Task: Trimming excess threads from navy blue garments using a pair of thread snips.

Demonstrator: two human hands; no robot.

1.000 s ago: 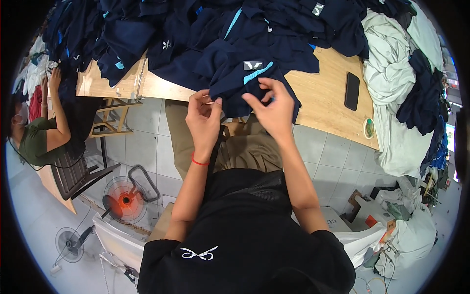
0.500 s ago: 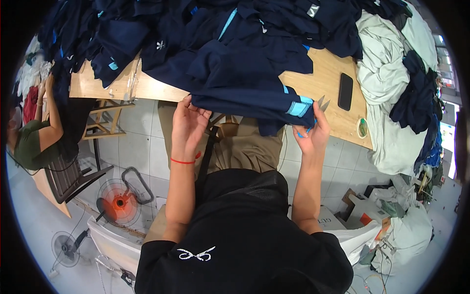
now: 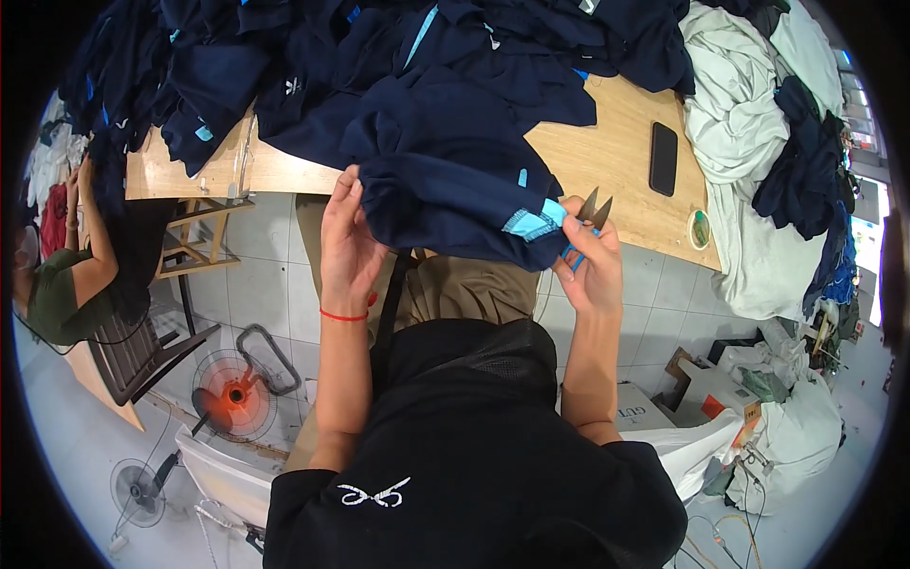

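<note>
A navy garment [image 3: 445, 194] stretches between my hands at the table's near edge, its far part lying on the tabletop. My left hand [image 3: 349, 247] is closed on its left end, thumb on top. My right hand [image 3: 592, 261] pinches the right end beside a light-blue patch [image 3: 536, 223]. Small scissors [image 3: 595, 209] with a blue handle also sit in my right hand, blades pointing away from me; whether the blades are fully parted is hard to tell.
More navy garments [image 3: 313, 57] pile across the wooden table [image 3: 616, 142]. A black phone [image 3: 664, 159] and a small round dish [image 3: 700, 229] lie on the right. Pale cloth [image 3: 735, 95] hangs over that side. At left are a seated person [image 3: 76, 275] and a fan [image 3: 235, 395].
The garment's right end has come nearer to me and left, turning its blue patch. My left hand has shifted slightly up and left. More of the scissors now shows above my right hand.
</note>
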